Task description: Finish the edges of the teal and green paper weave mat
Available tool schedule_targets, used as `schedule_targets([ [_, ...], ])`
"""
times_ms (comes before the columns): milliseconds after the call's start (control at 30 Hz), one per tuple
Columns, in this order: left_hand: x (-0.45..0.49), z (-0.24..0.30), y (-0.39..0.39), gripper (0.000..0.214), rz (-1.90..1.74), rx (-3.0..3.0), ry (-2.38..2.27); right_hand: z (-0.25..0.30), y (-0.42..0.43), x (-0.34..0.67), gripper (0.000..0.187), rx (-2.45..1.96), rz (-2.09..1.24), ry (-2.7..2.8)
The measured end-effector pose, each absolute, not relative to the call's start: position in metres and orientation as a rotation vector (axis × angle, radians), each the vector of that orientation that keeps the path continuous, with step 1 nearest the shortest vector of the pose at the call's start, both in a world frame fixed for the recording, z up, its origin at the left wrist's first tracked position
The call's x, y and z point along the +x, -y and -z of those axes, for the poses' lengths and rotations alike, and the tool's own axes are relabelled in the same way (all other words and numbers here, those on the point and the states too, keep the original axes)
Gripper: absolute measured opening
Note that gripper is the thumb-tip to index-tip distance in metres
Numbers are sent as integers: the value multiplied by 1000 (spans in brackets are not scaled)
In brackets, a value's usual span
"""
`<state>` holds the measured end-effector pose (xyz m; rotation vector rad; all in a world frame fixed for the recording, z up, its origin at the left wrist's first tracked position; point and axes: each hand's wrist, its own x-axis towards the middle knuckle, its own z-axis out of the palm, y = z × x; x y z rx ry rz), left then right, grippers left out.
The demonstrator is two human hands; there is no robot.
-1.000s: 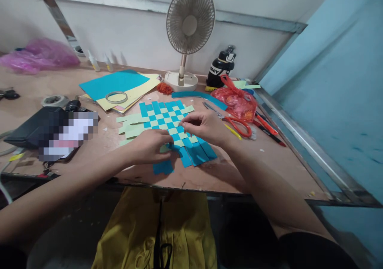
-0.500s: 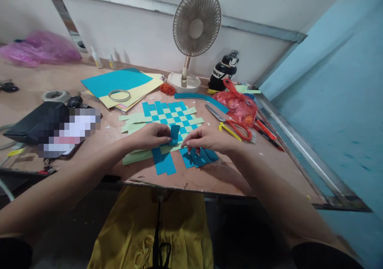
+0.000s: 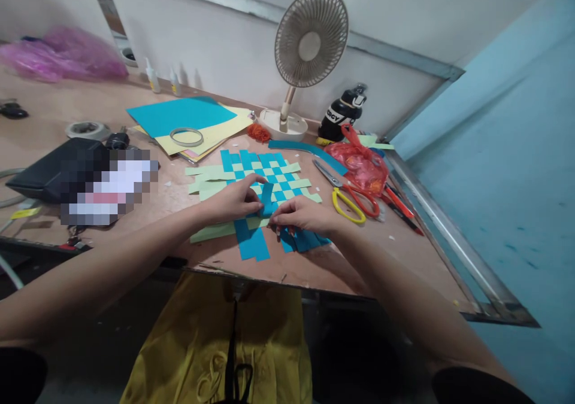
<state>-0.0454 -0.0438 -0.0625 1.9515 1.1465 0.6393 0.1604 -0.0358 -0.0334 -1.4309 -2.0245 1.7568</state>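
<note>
A woven paper mat (image 3: 265, 176) of blue and pale green strips lies on the table before me. My left hand (image 3: 236, 200) rests on its near left part, thumb and fingers closed at a blue paper strip (image 3: 268, 196) that is bent upward. My right hand (image 3: 299, 213) is just to the right, its fingertips pinched at the end of a pale green strip (image 3: 256, 222). The exact grip is partly hidden. Loose blue strip ends (image 3: 252, 242) stick out toward the table's front edge. More blue strips (image 3: 309, 241) lie under my right hand.
Scissors (image 3: 348, 205) with a yellow and a red handle lie right of the mat, near a red plastic bag (image 3: 359, 163). Behind stand a fan (image 3: 283, 125) and a black bottle (image 3: 339, 117). Blue sheets (image 3: 179, 117), a tape ring (image 3: 186, 136) and a black case (image 3: 49, 170) lie left.
My view has shifted slightly. My left fingers have moved up along the raised blue strip. My right hand has moved a little left, uncovering more of the yellow scissor handle.
</note>
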Motion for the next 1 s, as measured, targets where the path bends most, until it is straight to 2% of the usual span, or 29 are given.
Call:
schedule_targets([
  [100, -45, 65, 44, 42, -690, 1935, -1136, 31, 31, 158, 12, -1507, -1709, 2076],
  [267, -45, 69, 41, 12, -684, 2066, -1103, 28, 26, 151, 11, -1629, -1620, 2113],
  [467, -45, 66, 42, 27, -605, 2172, -1073, 18, 24, 142, 10, -1710, -1586, 2192],
  [767, -47, 65, 43, 30, -590, 2139, -1010, 6, 21, 125, 9, -1835, -1561, 2302],
  [1000, -47, 64, 44, 29, -564, 2160, -989, 7, 17, 112, 14, -1931, -1356, 2486],
])
